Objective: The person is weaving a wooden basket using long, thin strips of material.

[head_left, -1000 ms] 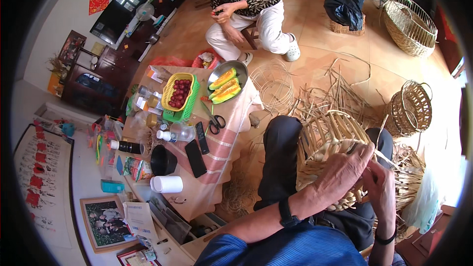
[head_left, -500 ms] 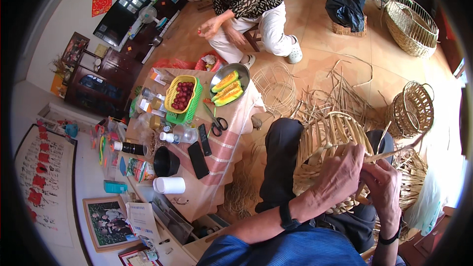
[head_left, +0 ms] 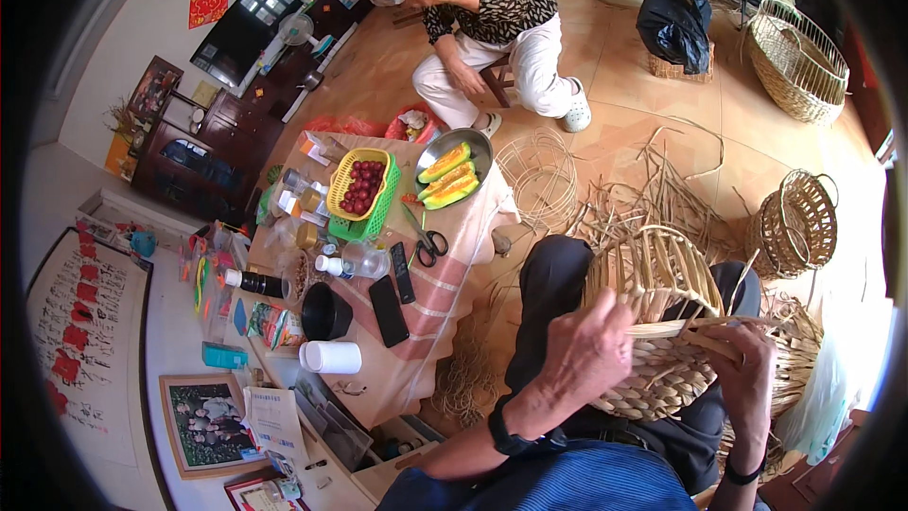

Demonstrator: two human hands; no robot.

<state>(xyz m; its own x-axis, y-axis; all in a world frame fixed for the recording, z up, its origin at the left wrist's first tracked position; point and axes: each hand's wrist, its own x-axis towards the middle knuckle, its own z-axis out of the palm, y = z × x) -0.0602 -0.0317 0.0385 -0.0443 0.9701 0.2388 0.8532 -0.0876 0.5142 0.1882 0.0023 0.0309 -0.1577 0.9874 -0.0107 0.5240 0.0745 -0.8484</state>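
A partly woven pale straw basket, with open upright staves on its upper part, rests on my dark-trousered lap. My left hand is closed at the basket's left edge, its fingertips around a pale strip that runs across the front. On the right, my right hand pinches the same band of strip beside the basket. Whether the fingers grip strip alone or also the rim is hard to tell. A heap of loose dried strips lies on the floor beyond.
A cloth-covered table at left holds fruit, scissors, bottles and phones. A seated person is across from me. Finished baskets and a tall open-rimmed one stand at right, near a black bag and hanging plastic.
My left hand has moved leftward, apart from my right hand, showing more of the woven front. The seated person's hand has risen. The whole view has shifted slightly.
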